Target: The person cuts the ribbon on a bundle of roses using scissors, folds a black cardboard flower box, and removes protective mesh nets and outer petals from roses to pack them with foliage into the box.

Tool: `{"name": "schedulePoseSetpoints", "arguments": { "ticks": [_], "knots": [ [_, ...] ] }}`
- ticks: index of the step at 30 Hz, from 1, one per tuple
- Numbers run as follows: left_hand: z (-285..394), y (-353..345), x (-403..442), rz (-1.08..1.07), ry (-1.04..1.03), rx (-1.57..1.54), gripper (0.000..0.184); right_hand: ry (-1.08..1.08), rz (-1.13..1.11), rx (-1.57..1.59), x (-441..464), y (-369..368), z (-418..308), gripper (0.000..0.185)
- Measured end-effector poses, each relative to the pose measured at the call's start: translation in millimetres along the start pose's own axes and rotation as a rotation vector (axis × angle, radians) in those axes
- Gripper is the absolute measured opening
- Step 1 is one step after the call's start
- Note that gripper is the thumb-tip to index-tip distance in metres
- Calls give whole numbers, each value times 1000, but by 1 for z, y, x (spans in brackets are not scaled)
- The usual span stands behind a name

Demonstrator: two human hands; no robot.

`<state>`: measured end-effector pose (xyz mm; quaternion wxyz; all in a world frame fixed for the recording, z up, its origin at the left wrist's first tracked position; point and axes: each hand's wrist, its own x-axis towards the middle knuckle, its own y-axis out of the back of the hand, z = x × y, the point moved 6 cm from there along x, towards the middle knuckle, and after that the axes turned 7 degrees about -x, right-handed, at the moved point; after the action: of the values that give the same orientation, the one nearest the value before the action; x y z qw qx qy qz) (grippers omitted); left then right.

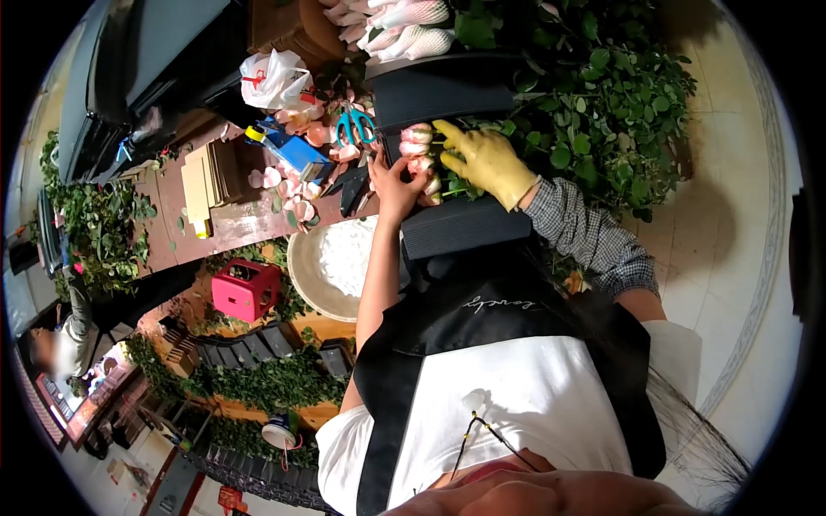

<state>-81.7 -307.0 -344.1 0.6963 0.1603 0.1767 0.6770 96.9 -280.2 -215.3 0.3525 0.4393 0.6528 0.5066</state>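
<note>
Pink and white roses [416, 150] lie in a short row between two black ribbed pieces, the upper one [443, 89] and the lower one [466, 230]. My left hand [396, 187] is bare, with thumb and fingers curved against the left side of the rose heads. A yellow glove covers my right hand [488, 163]; its fingers are spread at the right side of the blooms, over the stems, and nothing shows gripped in them. Teal-handled scissors [354, 126] lie up and left of the roses, and a black tool [351, 187] lies beside my left hand.
Leafy rose stems [594, 112] spread at the upper right. Netted roses [413, 30] sit at the top. Left are loose petals [298, 209], a blue box [297, 155] and cardboard [211, 181]. Below stand a round basin [301, 279] and a pink stool [245, 291]. Another person [73, 340] is far left.
</note>
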Motion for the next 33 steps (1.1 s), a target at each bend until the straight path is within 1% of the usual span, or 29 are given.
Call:
{"name": "schedulePoseSetpoints", "arguments": {
  "ticks": [1,3,4,5,7,8,9,11,12,13,15,16,17,18,19,20,21,23,25,27,28,29,31,33],
  "knots": [
    [-1,1,0,8,-12,-32,47,71,-101,-151,-8,-2,-4,74],
    [-6,0,-1,-9,14,-4,47,101,-218,-106,-16,-5,-9,79],
    [-8,0,-1,-6,19,12,47,106,-139,-88,-17,2,-12,63],
    [-8,-2,0,-5,21,26,47,104,-139,-88,-16,2,-12,63],
    [-4,0,1,-2,25,-1,49,22,6,110,-12,12,-8,40],
    [-2,0,0,-10,40,7,49,-85,-173,55,-6,-4,-4,24],
    [3,2,0,-17,55,19,49,-96,-169,61,-2,-14,0,24],
    [-5,2,1,-11,20,67,49,48,-173,-31,14,-38,4,24],
    [-9,0,2,4,-1,105,48,135,-125,69,17,-40,6,28],
    [-12,3,0,0,2,105,48,152,-188,93,21,-44,13,31],
    [-24,8,11,-69,117,-48,46,202,-329,165,25,-49,26,35],
    [0,23,16,-56,116,-79,46,197,-324,163,25,-48,29,35],
    [16,30,18,81,15,-66,51,179,-306,171,25,-48,30,35],
    [23,29,21,89,9,-28,53,167,-293,183,24,-49,27,36],
    [25,26,25,97,1,13,55,177,-295,190,22,-52,22,36],
    [25,16,29,48,28,-2,55,155,-250,121,21,-52,21,37],
    [5,-1,28,110,13,-62,54,128,-205,49,18,-52,22,38],
    [-7,-8,30,118,26,-47,51,151,-67,88,11,-48,18,34],
    [4,-3,26,96,16,-55,50,93,45,169,3,-22,12,30],
    [9,2,23,94,21,-69,49,-9,62,169,4,6,9,29],
    [10,1,23,91,10,-49,48,-69,96,283,5,10,12,29],
    [13,0,24,84,-10,-30,46,-41,68,328,8,5,17,35],
    [12,1,26,48,-21,26,45,38,0,467,13,-14,21,41],
    [13,1,26,-3,-58,88,45,91,-24,522,14,-18,24,44]
  ]
}}
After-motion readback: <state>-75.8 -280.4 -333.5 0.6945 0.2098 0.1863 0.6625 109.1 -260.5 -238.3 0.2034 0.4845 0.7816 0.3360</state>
